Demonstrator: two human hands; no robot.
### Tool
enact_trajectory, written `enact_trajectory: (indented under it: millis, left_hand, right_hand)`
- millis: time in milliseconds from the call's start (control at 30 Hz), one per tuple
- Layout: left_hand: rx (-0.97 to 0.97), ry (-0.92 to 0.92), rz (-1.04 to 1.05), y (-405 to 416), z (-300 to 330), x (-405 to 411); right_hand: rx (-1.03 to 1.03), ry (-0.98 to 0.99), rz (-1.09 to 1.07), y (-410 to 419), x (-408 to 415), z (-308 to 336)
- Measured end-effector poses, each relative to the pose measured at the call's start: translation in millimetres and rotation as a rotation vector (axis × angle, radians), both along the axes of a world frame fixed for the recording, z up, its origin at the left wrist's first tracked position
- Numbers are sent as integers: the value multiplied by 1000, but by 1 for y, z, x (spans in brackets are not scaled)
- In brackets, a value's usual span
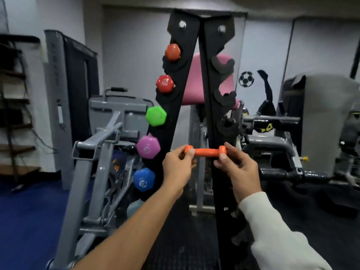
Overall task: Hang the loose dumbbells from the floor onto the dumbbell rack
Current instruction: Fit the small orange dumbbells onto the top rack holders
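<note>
Dumbbell rack [176, 106]: black uprights, black hooks. Dumbbell heads on its left upright, top to bottom: orange-red [172, 52], red [164, 84], bright green [156, 116], violet-pink with a pale marking [148, 146], blue with a white marking [143, 179]. Small dumbbell [205, 151] in front of the rack: plain orange. Seat pad [196, 82] behind the rack: pink. Floor left of the rack [25, 211]: blue; mat under it [181, 240]: black. Wall right of the rack: pale, with a black-and-white football sticker [246, 79]. Sleeve [276, 230]: off-white.
</note>
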State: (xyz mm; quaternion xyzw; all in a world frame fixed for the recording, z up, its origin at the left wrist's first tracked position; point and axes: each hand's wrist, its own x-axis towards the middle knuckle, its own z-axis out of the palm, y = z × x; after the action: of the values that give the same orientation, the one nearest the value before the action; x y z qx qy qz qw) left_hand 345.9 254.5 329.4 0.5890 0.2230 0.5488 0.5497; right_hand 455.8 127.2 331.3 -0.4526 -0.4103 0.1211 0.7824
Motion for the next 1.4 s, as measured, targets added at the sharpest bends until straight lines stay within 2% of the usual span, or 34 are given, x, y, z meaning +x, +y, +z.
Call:
enact_trajectory:
  millis: [233, 333, 500, 633, 733, 833, 900, 967, 1033, 1233, 1400]
  left_hand:
    - [151, -155, -49, 13, 102, 27]
    - [170, -237, -118, 11, 144, 37]
    - [164, -327, -209, 9, 192, 54]
    - [207, -381, -249, 14, 212, 68]
    - [284, -355, -141, 19, 218, 74]
    - [370, -305, 50, 23, 217, 77]
    - [451, -248, 169, 24, 215, 79]
    - [535, -180, 220, 21, 212, 84]
    - [576, -138, 180, 14, 208, 92]
    - [322, -86, 22, 38, 216, 116]
    - [154, -240, -232, 56, 229, 123]
  right_hand:
    - [228, 142, 278, -5, 18, 103]
    - [222, 164, 384, -8, 23, 145]
    - [171, 51, 450, -14, 24, 195]
    - [255, -89, 304, -12, 21, 210]
    - [295, -220, 144, -7, 24, 214]
    - [242, -438, -140, 5, 37, 221]
    - [188, -518, -250, 13, 44, 229]
    - [142, -580, -339, 19, 47, 239]
    - [112, -635, -405, 24, 48, 249]
    - [25, -699, -540, 41, 61, 254]
    - [-110, -807, -644, 53, 65, 268]
